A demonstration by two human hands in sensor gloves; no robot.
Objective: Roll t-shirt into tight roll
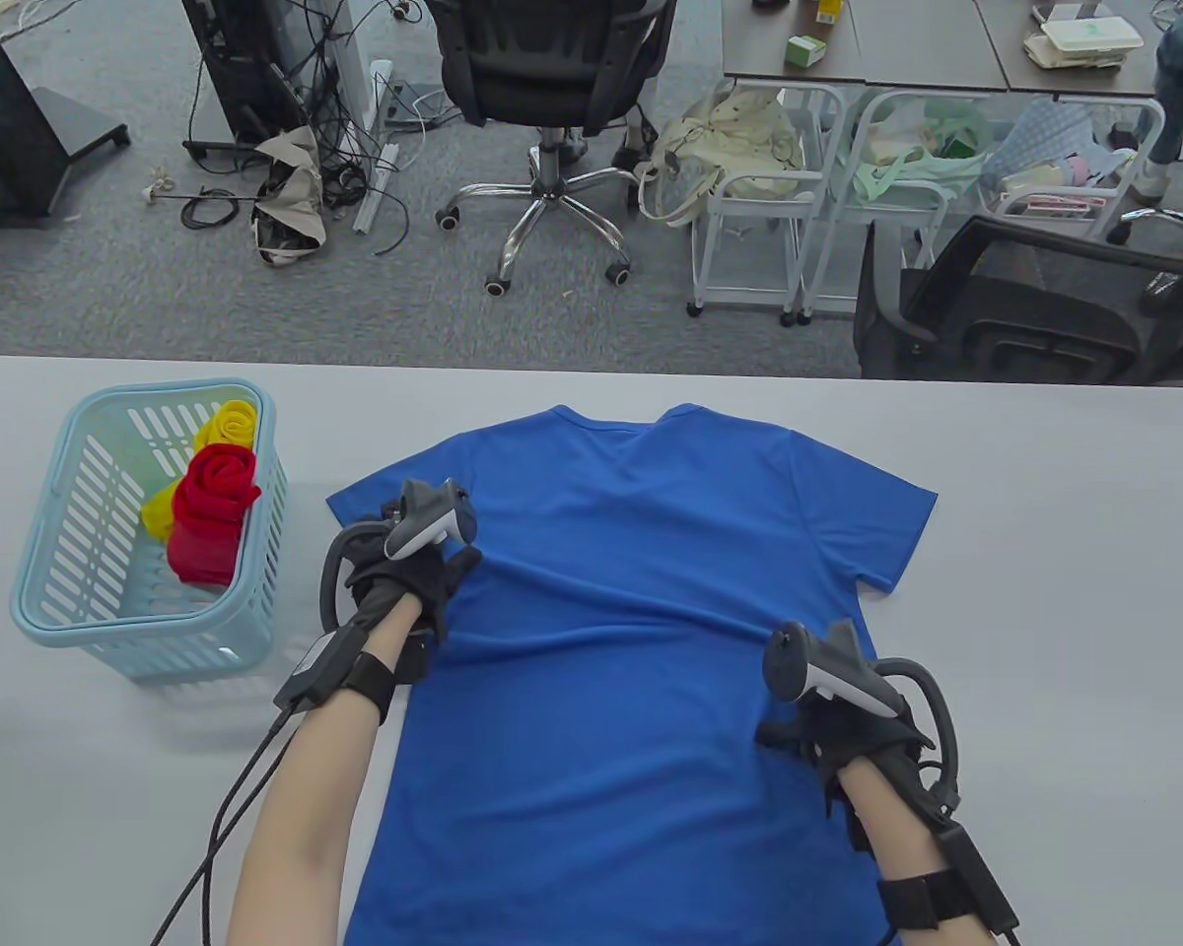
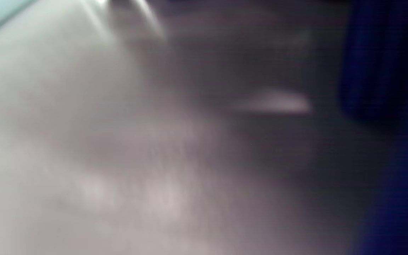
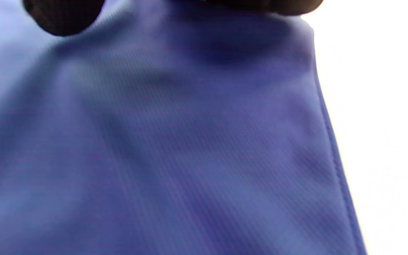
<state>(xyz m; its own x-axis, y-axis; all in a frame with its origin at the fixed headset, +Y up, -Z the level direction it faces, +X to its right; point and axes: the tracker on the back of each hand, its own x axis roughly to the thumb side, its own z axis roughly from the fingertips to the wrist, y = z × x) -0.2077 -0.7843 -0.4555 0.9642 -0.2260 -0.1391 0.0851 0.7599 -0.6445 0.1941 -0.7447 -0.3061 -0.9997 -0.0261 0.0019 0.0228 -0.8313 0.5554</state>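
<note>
Blue knit, spread flat and back-side up, covers the middle of the grey bench (image 1: 1045, 512): the shirt (image 1: 631, 611) lies with its collar at the far edge and its hem running off toward the person; both sleeves are out to the sides; shallow wrinkles cross it between the two hands, but no fold or roll has been started. I judge the task barely begun, the cloth only being smoothed or squared; folding in the sleeves, narrowing the body and rolling it up tight all remain.

Left hand (image 1: 409, 576) rests on the shirt's left edge just below the left sleeve; its thumb shows straight, pointing onto the cloth, but the tracker hides the other fingers, so I cannot tell whether it presses flat or pinches the edge; the left wrist view is a grey blur with a dark blue strip at its right and settles nothing.

Right hand (image 1: 838, 724) sits on the shirt's right side seam, below the right sleeve; in the right wrist view dark fingertips (image 3: 62, 16) sit at the top edge over the blue cloth, with the seam and the pale bench to the right; whether they grip or merely press I cannot tell.

Left of the shirt, apart from it, stands a pale blue basket (image 1: 44, 601) holding a red roll (image 1: 212, 512) and a yellow roll (image 1: 227, 426), presumably finished ones.
</note>
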